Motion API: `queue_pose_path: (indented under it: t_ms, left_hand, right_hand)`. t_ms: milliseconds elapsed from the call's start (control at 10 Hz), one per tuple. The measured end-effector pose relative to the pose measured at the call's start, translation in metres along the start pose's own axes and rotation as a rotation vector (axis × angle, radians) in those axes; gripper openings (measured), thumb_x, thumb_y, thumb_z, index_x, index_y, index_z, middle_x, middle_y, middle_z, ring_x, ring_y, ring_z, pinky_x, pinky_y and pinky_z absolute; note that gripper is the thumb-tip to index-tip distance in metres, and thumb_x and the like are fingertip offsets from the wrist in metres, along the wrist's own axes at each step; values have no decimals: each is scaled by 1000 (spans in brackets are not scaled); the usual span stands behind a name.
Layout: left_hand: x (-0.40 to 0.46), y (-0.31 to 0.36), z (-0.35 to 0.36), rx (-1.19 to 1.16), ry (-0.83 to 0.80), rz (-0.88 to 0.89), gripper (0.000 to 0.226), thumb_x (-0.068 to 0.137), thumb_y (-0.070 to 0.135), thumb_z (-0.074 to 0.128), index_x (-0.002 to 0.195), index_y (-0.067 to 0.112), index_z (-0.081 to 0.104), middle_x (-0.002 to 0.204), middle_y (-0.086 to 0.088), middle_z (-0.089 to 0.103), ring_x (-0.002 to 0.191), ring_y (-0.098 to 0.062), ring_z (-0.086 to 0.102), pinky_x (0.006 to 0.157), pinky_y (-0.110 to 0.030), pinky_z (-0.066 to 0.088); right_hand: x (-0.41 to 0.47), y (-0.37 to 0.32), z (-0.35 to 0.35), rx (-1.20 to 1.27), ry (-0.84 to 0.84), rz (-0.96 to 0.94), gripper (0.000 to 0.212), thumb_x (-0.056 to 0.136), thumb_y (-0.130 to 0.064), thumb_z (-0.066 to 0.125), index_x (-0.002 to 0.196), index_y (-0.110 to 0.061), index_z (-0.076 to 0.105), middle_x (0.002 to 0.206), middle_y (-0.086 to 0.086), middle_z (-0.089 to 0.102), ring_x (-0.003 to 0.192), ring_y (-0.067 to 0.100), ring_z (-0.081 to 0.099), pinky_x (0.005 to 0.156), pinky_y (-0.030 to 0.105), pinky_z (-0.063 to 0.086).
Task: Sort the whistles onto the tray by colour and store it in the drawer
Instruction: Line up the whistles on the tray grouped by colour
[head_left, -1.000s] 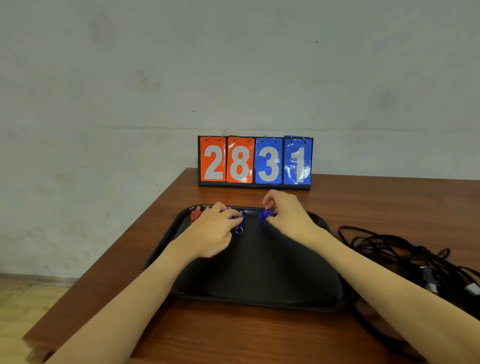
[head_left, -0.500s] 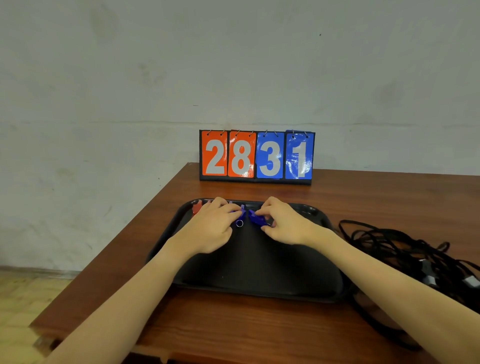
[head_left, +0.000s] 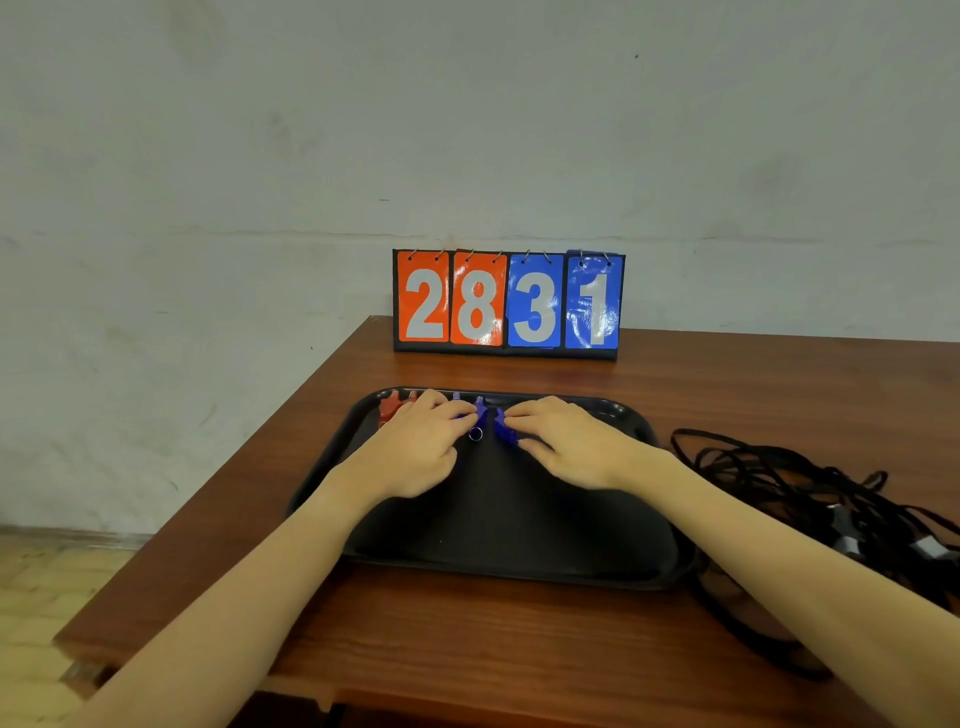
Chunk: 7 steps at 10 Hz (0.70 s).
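Note:
A black tray (head_left: 519, 530) lies on the wooden table. Red whistles (head_left: 389, 408) sit in its far left corner, partly hidden behind my left hand (head_left: 415, 447). Blue whistles stand to their right along the far rim. My left hand's fingertips pinch one blue whistle (head_left: 475, 415) with a metal ring below it. My right hand (head_left: 566, 441) pinches another blue whistle (head_left: 504, 428) just beside it. Both hands rest low over the tray's far half.
A flip scoreboard (head_left: 509, 304) reading 28 31 stands at the table's back edge against the wall. A tangle of black cords (head_left: 810, 499) lies right of the tray. The table's left edge (head_left: 218, 483) drops to the floor.
My right hand has carried its blue whistle leftward and nearer, ending next to the one in my left hand. The left hand has barely moved. The camera tilted slightly.

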<state>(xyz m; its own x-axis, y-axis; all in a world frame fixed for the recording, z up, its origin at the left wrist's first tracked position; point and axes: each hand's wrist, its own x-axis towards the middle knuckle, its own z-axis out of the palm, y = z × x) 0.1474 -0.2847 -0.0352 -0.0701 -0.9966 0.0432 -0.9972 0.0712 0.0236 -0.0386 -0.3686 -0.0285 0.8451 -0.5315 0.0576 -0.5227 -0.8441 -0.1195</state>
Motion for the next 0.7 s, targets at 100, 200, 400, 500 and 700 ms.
queue_pose_path:
  t_ms: [100, 200, 400, 500, 700]
  left_hand:
    - [-1, 0, 0, -1, 5, 4, 54, 97, 13, 41, 148, 23, 30, 156, 4, 27, 141, -17, 21, 115, -33, 18]
    - [-2, 0, 0, -12, 9, 6, 53, 97, 13, 40, 148, 23, 29, 156, 4, 26, 141, -17, 20, 116, -33, 18]
    - [-2, -1, 0, -3, 15, 8, 53, 97, 13, 40, 148, 22, 30, 156, 3, 27, 141, -18, 21, 116, -34, 18]
    - [-1, -2, 1, 1, 18, 11, 53, 97, 13, 40, 148, 22, 30, 156, 3, 27, 141, -18, 21, 116, -34, 18]
    - [0, -3, 3, 6, 25, 13, 53, 97, 13, 40, 148, 22, 29, 156, 4, 26, 141, -18, 21, 116, -34, 19]
  right_hand:
    - [5, 0, 3, -27, -14, 22, 44, 102, -28, 37, 143, -16, 40, 150, 1, 38, 135, 16, 34, 112, 33, 29]
    - [9, -3, 5, -33, -18, 31, 45, 102, -32, 35, 143, -15, 40, 150, 2, 36, 136, 18, 31, 113, 35, 30]
    - [12, -8, 10, -44, -22, 42, 49, 102, -35, 35, 145, -13, 36, 152, 4, 32, 138, 19, 29, 113, 34, 29]
    - [13, -9, 11, -44, -21, 50, 50, 102, -36, 36, 145, -13, 35, 152, 5, 32, 138, 20, 29, 113, 35, 29]
    - [14, -10, 11, -38, -21, 62, 50, 101, -35, 37, 146, -13, 34, 152, 5, 32, 138, 20, 29, 114, 36, 30]
